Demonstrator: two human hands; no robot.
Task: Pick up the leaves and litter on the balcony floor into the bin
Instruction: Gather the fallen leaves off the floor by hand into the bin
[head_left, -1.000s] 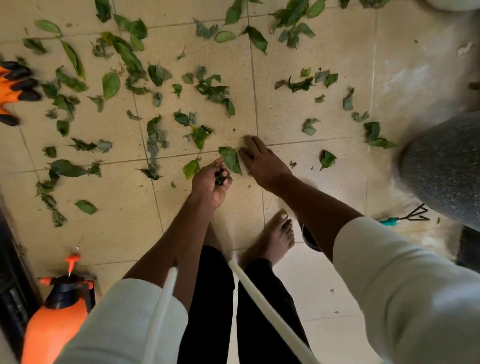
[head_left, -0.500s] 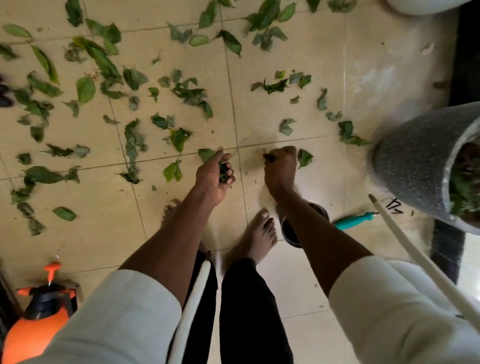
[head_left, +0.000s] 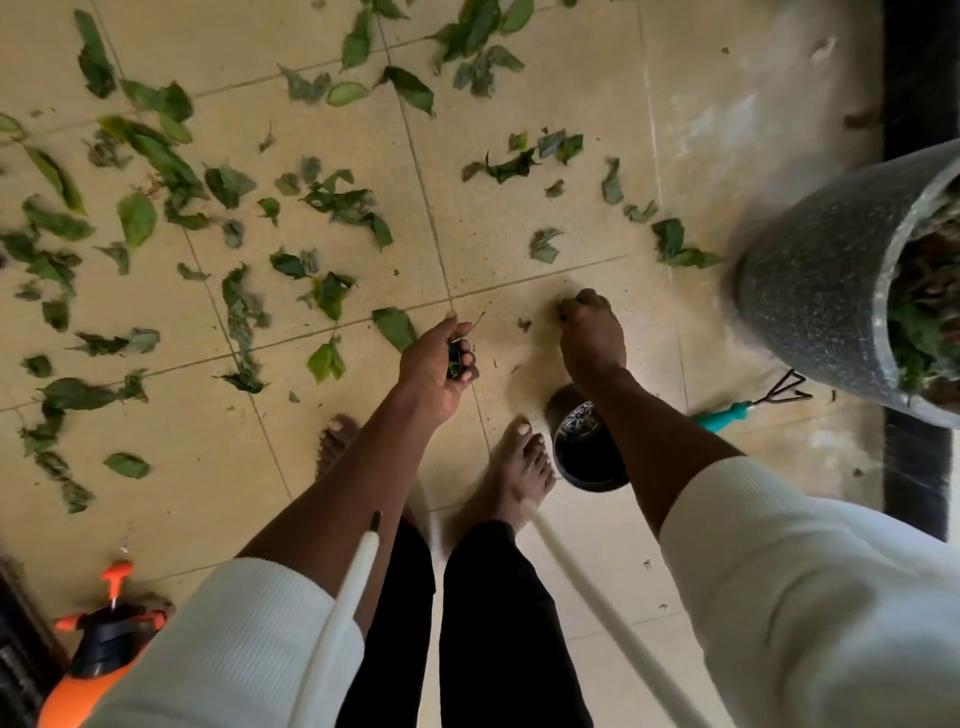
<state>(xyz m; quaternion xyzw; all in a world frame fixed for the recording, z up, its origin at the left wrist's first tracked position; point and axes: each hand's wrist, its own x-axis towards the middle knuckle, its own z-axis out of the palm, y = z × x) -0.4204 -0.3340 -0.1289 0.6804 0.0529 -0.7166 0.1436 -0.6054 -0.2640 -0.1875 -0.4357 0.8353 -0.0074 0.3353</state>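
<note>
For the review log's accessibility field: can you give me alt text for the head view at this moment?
Seen from above, a bending person's left hand grips a bunch of leaves while the right hand pinches litter off the tiled floor, near a grey planter. Green leaves lie scattered ahead; a small black bin stands by the bare feet.

L hand clenched, R hand pinching.
</note>
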